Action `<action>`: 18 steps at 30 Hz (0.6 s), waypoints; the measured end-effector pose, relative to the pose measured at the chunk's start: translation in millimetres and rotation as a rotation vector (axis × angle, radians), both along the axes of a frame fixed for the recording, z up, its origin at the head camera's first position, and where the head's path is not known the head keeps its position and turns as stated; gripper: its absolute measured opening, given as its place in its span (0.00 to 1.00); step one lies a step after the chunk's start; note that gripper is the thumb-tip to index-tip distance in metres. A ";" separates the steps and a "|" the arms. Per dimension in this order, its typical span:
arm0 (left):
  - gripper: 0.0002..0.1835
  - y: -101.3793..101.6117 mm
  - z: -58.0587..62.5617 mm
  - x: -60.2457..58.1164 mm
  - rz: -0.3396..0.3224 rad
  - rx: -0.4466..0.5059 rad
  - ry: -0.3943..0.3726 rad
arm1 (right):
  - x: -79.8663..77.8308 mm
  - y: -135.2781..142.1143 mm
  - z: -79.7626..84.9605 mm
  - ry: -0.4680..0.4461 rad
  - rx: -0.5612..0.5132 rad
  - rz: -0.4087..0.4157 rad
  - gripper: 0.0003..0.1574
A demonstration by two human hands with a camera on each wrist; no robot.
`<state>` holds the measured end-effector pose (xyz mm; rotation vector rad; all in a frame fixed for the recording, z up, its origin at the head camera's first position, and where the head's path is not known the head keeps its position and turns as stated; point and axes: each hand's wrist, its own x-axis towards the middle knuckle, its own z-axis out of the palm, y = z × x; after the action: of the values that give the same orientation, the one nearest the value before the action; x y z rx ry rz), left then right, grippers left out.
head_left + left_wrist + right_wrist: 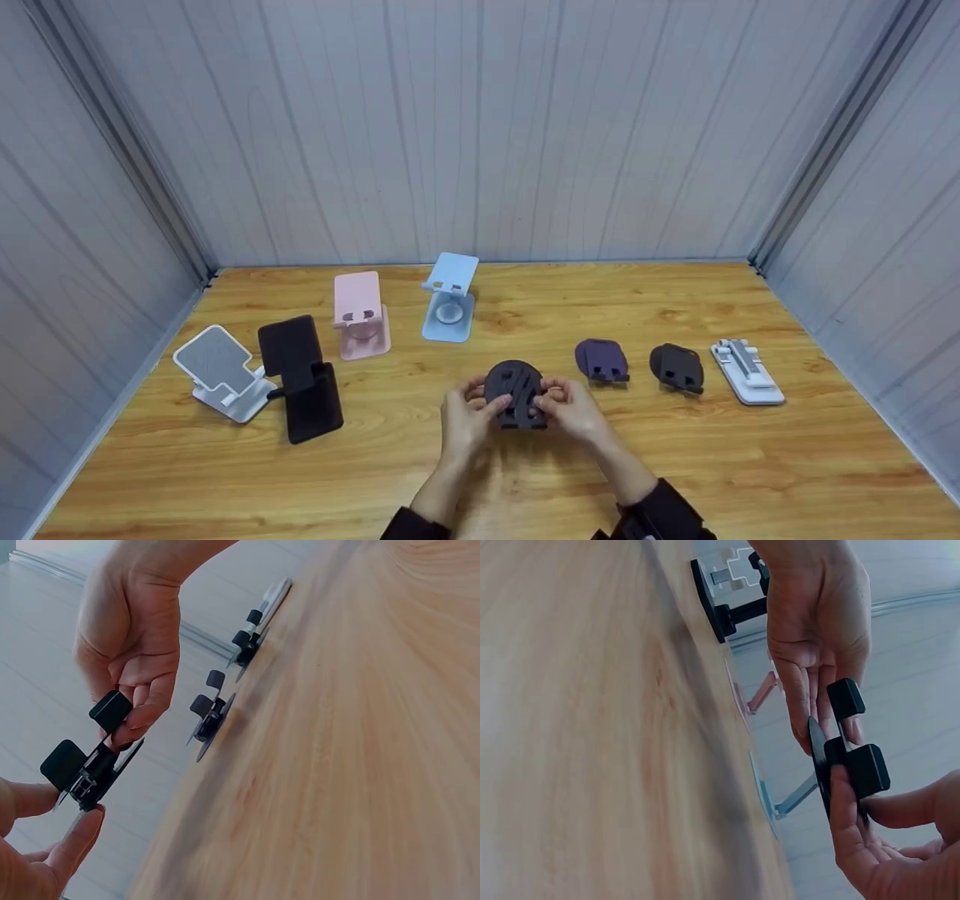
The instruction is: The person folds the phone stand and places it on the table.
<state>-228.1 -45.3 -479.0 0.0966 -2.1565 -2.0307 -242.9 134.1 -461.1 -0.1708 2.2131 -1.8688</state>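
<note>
Both hands hold a black folding phone stand (pixel 514 375) with a round base, lifted over the front middle of the wooden table. The left hand (pixel 466 421) pinches its left edge, thumb on the upper face. On the opposite edge the right hand (pixel 576 411) grips it with thumb and fingers. In the left wrist view, two square lips of the stand (pixel 111 711) stick out, and the base lies close to the folded plate. Seen from the right wrist, the stand (pixel 866 770) is a thin disc with the plate nearly flat against it.
Right of the hands lie a purple folded stand (pixel 602 358), a dark grey one (pixel 679 366) and a white one (pixel 750 371). Unfolded stands stand to the left: blue (pixel 450 300), pink (pixel 360 311), black (pixel 300 379) and white-grey (pixel 221 367). Panel walls (pixel 480 135) enclose the table.
</note>
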 end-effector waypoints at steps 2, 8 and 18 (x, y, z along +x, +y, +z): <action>0.21 -0.7 0.0 0.0 -0.001 0.001 -0.010 | -1.4 -1.9 -1.8 -0.017 -0.024 -0.017 0.08; 0.26 -12.5 7.3 0.3 -0.033 -0.093 -0.025 | -7.8 -4.9 -3.5 -0.032 -0.022 -0.056 0.11; 0.12 -73.4 35.3 -6.6 0.240 -0.271 0.137 | -28.0 -6.2 -8.0 -0.035 -0.011 -0.183 0.10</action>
<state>-234.6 -118.7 -443.7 0.1654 -2.1912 -1.5568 -270.9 127.9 -469.1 0.0643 2.2633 -1.9593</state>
